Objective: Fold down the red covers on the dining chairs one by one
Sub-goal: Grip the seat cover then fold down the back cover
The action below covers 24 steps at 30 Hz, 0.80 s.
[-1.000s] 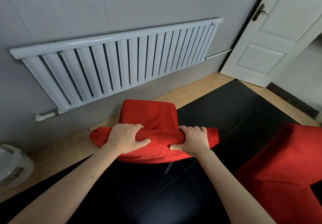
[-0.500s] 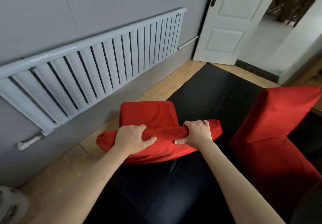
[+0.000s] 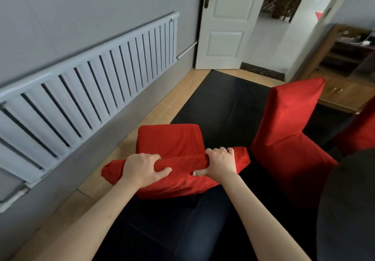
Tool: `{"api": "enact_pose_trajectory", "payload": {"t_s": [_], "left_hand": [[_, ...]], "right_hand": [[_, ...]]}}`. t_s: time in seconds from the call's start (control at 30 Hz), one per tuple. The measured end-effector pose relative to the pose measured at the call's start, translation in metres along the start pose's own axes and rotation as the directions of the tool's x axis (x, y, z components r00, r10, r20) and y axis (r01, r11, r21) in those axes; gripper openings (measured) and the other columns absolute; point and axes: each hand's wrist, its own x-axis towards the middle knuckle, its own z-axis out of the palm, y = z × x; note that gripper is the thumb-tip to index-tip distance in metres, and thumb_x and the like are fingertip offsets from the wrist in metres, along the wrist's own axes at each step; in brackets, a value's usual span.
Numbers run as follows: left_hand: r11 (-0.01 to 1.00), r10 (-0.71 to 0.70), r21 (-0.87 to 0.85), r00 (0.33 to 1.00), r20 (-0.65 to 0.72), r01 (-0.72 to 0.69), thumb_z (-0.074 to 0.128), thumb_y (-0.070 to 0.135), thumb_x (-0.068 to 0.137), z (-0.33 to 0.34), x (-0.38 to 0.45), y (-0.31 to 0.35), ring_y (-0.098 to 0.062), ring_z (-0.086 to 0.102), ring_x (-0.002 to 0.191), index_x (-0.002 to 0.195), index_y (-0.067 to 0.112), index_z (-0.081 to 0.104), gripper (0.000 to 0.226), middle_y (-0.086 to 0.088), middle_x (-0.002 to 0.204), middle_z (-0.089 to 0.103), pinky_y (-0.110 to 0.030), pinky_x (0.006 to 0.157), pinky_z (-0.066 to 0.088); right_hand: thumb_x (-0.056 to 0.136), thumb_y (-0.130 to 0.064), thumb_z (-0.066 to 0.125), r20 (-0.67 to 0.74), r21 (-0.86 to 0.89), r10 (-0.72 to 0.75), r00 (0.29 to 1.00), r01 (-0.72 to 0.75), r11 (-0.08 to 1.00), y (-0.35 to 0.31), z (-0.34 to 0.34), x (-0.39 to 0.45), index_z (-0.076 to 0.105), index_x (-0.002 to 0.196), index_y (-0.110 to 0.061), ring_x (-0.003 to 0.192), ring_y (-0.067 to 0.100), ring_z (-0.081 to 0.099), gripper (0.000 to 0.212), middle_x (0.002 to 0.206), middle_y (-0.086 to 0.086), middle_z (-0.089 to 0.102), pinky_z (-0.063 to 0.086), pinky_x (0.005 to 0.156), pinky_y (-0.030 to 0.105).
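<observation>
A dining chair stands right below me, its red cover (image 3: 178, 181) bunched into a thick roll along the top of the backrest; the covered seat (image 3: 169, 141) shows beyond it. My left hand (image 3: 143, 168) grips the roll left of centre, fingers over the top, thumb toward me. My right hand (image 3: 220, 163) grips the roll right of centre, fingers curled over it. A second chair (image 3: 290, 130) to the right wears its red cover fully drawn over the tall back. The red edge of a third chair (image 3: 363, 136) shows at the far right.
A white radiator (image 3: 85, 82) runs along the grey wall on the left. An open white door (image 3: 225, 21) leads out at the back. A wooden cabinet (image 3: 345, 90) stands at the right. A dark round table edge (image 3: 349, 210) fills the lower right corner.
My view has swung to the right, bringing the second chair, doorway and cabinet into sight. Both hands keep their grip on the rolled cover in the same places.
</observation>
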Motion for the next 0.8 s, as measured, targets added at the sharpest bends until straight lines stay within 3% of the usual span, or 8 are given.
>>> {"api": "enact_pose_trajectory", "payload": {"t_s": [0.23, 0.63, 0.8], "left_hand": [[0.988, 0.147, -0.057, 0.989, 0.017, -0.146, 0.021, 0.085, 0.071, -0.007, -0.013, -0.014, -0.014, 0.065, 0.061, 0.093, 0.029, 0.071, 0.078, 0.007, 0.065, 0.066, -0.022, 0.047, 0.032], [0.953, 0.298, -0.078, 0.951, 0.076, -0.293, 0.017, 0.083, 0.069, -0.016, -0.035, -0.041, -0.013, 0.064, 0.071, 0.09, 0.029, 0.067, 0.077, 0.009, 0.076, 0.068, -0.028, 0.062, 0.049], [0.938, 0.345, -0.059, 0.933, 0.101, -0.34, 0.01, 0.084, 0.067, -0.015, -0.038, -0.048, -0.013, 0.063, 0.073, 0.094, 0.027, 0.065, 0.084, 0.009, 0.081, 0.067, -0.027, 0.062, 0.046]], "right_hand": [[0.057, -0.09, 0.053, -0.004, 0.021, 0.154, 0.988, -0.154, 0.988, -0.025, 0.007, -0.041, 0.057, 0.112, -0.026, 0.111, 0.021, 0.052, 0.084, 0.103, -0.004, 0.063, 0.025, 0.108, 0.045], [0.056, -0.092, 0.049, -0.06, 0.01, 0.339, 0.939, -0.339, 0.941, -0.081, 0.02, -0.113, 0.058, 0.101, -0.024, 0.107, 0.022, 0.055, 0.083, 0.101, -0.003, 0.066, 0.031, 0.102, 0.044], [0.056, -0.092, 0.048, -0.075, 0.048, 0.386, 0.919, -0.383, 0.922, -0.097, 0.027, -0.127, 0.059, 0.104, -0.023, 0.107, 0.023, 0.055, 0.084, 0.102, -0.003, 0.066, 0.03, 0.103, 0.045]]}}
